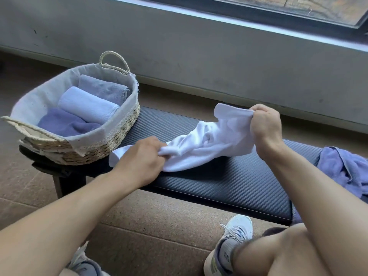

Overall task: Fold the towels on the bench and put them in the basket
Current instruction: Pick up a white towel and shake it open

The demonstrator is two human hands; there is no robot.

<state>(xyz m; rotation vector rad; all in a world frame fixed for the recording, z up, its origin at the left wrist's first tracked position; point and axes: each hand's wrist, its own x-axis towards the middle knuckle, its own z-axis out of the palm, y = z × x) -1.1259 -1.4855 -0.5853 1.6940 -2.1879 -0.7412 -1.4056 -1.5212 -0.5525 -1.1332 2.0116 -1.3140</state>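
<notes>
Hands grip one white towel [207, 142] over the bench [229, 182]: left hand [142, 156] bunches its near end, right hand [264, 124] pinches a raised corner. Basket [111, 136] sits beyond the left hand, purple towel [346, 170] right of the right.

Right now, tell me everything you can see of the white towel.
The white towel is soft, terry-looking cloth with a stitched hem along one edge. It is unfolded and bunched, stretched between both hands above the dark bench. The left hand grips its lower end near the basket; the right hand pinches a raised corner. Its sagging middle seems to rest on the bench.
</notes>
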